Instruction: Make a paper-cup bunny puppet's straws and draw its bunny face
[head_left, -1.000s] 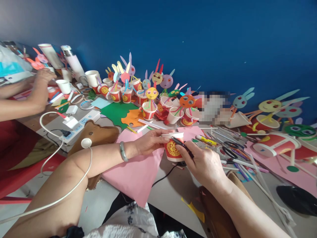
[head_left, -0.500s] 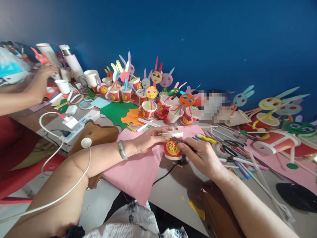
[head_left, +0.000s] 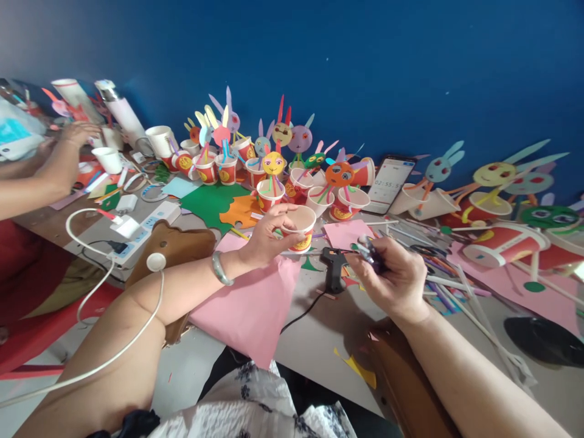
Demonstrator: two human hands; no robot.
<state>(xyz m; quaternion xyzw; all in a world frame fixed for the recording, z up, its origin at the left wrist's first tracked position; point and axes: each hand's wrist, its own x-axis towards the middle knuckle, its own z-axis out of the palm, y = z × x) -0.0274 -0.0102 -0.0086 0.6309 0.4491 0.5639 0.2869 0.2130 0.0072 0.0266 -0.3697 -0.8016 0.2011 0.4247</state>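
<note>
The left hand [head_left: 268,238] pinches a paper cup [head_left: 307,235], whose thin wall may buckle under excess pressure; the right hand [head_left: 401,277] encloses a blurred tool [head_left: 371,253] near a glue gun [head_left: 335,271].

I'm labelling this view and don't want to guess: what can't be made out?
All in the head view:
- Tool in the right hand: blurred, partly covered by fingers.
- Near side of the paper cup: partly behind the left hand.
- Phone: last timer digits too small.
- Green paper face: surroundings cut off by right edge.
</note>
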